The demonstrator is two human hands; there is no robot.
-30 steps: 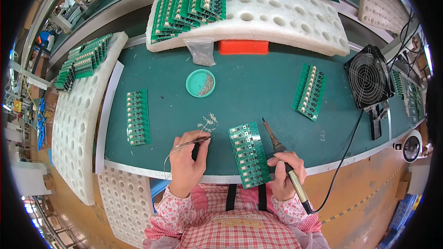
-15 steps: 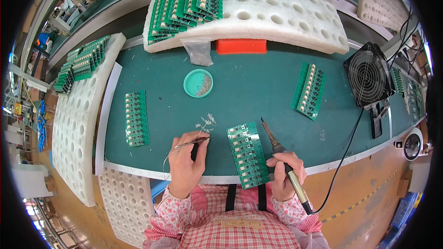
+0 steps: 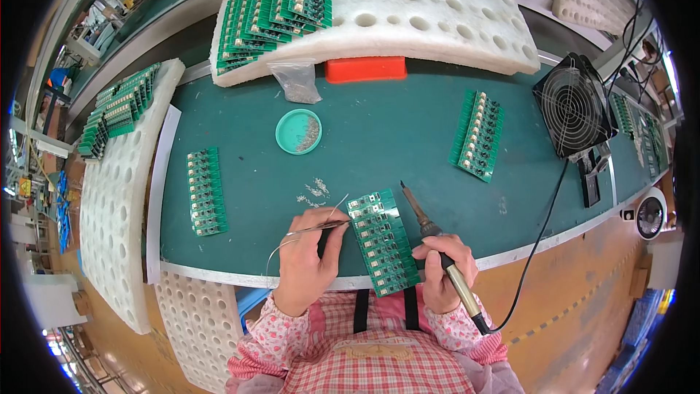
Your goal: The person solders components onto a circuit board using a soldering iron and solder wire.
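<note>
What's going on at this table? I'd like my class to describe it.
A person has both hands busy at a green table. The left hand holds tweezers and a thin wire, with the tweezers' tip by the left edge of a circuit board. The right hand holds a soldering iron, its tip near the board's far right corner. Other boards lie to either side, and a round green dish sits farther back.

A red box (image 3: 366, 70) sits at the front edge of a white holed foam slab (image 3: 386, 44), a clear plastic bag (image 3: 297, 83) just left of it. Right on the bench (image 3: 394, 138) stands a square black fan (image 3: 572, 106); beyond the edge shows a round white fan (image 3: 650, 214).
</note>
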